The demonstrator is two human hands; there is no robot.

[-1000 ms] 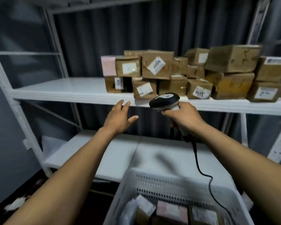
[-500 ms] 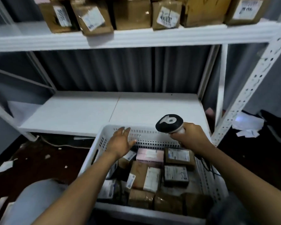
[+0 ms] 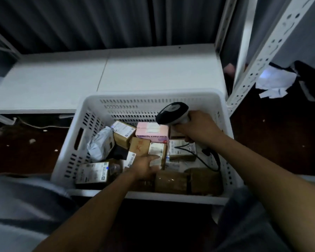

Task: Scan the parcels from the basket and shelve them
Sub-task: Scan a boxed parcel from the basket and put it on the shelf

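The parcels lie heaped inside the basket (image 3: 153, 96). The one I am after is a small brown parcel (image 3: 157, 151) with a white label on top, near the basket's middle. My left hand (image 3: 145, 167) is down in the basket against that parcel's near side, thumb up by the label. The picture blurs there, so I cannot tell whether the fingers curl round it or only touch it. I judge it the pick because its label faces up and can be read without turning.

Toward the basket's far wall lies a pink box (image 3: 152, 131), and a grey poly bag (image 3: 100, 142) leans near the basket's left wall. Plain brown boxes fill the basket's near side, so much of the job looks undone.

My right hand (image 3: 198, 127) has its fingers wrapped round the handle of the scanner (image 3: 172, 113), above the basket's far right part, head aimed left and down over the heap. I think it is held there so the beam meets the label as soon as the parcel lifts. Its cable (image 3: 214, 159) loops down inside the basket's right wall, across a labelled box, and could snag.

Beyond the basket's far rim runs the white lower shelf (image 3: 135, 73). To the basket's right stands a perforated upright (image 3: 262, 57).
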